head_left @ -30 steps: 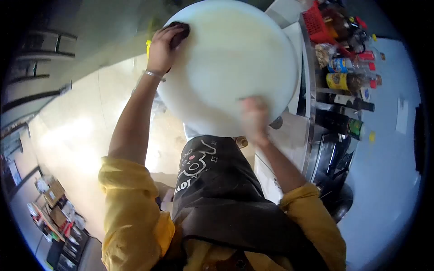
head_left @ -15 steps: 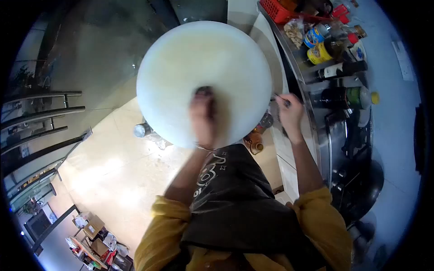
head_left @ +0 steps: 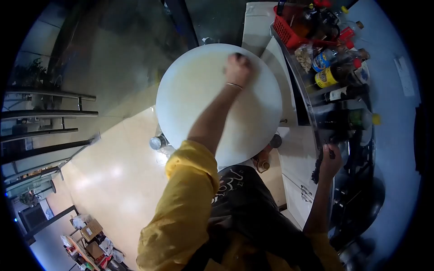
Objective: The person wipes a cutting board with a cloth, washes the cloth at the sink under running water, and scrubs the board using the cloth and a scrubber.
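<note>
A large round white board [head_left: 194, 108], perhaps a tabletop or chopping block, stands in front of me with a faint yellowish tint on its surface. On its far right part lies my left hand [head_left: 238, 73], closed and palm down over a small dark thing [head_left: 238, 56] whose kind is mostly hidden. My right hand [head_left: 331, 162] is at the edge of the steel counter, fingers curled around a dark object that I cannot make out. Beside those fingers a ragged black piece [head_left: 318, 168], perhaps cloth, hangs down.
Along the right, the counter carries bottles [head_left: 327, 77] and a red basket [head_left: 285, 29]. A black wok [head_left: 368, 194] sits nearer me. White cabinets [head_left: 296, 153] stand below. A jug [head_left: 262, 163] and a can [head_left: 156, 142] are on the floor, and metal rails [head_left: 49, 113] are at left.
My left hand has slid forward and right across the board with the dark thing. My right hand has moved right and toward me, from the board's edge to the counter. The view has shifted.
</note>
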A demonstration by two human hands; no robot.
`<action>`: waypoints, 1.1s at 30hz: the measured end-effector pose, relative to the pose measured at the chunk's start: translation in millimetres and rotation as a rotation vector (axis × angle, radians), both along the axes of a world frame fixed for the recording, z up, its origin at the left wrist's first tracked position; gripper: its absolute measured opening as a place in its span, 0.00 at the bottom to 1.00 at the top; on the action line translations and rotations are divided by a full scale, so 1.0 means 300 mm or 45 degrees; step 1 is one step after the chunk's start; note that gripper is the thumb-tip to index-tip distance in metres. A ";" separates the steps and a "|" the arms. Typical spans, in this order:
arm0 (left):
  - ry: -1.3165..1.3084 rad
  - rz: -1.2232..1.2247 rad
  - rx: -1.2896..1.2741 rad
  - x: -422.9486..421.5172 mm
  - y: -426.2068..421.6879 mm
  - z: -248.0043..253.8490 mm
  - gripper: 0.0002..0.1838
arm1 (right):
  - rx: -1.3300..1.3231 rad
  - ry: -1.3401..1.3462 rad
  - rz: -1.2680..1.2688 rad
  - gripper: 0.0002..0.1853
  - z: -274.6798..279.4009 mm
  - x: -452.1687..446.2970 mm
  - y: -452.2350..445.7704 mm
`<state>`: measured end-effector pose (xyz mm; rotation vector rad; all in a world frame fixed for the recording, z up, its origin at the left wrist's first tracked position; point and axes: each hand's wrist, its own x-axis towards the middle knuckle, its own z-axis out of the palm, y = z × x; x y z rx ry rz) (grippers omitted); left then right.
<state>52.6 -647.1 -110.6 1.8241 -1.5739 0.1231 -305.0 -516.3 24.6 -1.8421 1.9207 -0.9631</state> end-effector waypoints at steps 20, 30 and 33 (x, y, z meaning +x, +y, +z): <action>0.298 -0.217 0.056 -0.079 0.680 0.065 0.15 | 0.022 -0.186 0.025 0.07 0.044 -0.089 0.221; 1.914 0.092 -0.292 -0.354 1.187 0.158 0.23 | 1.239 -1.615 0.651 0.14 0.134 0.308 0.166; 2.069 0.566 -0.756 -0.389 1.535 0.256 0.26 | 1.728 -1.815 0.989 0.20 0.130 0.422 0.273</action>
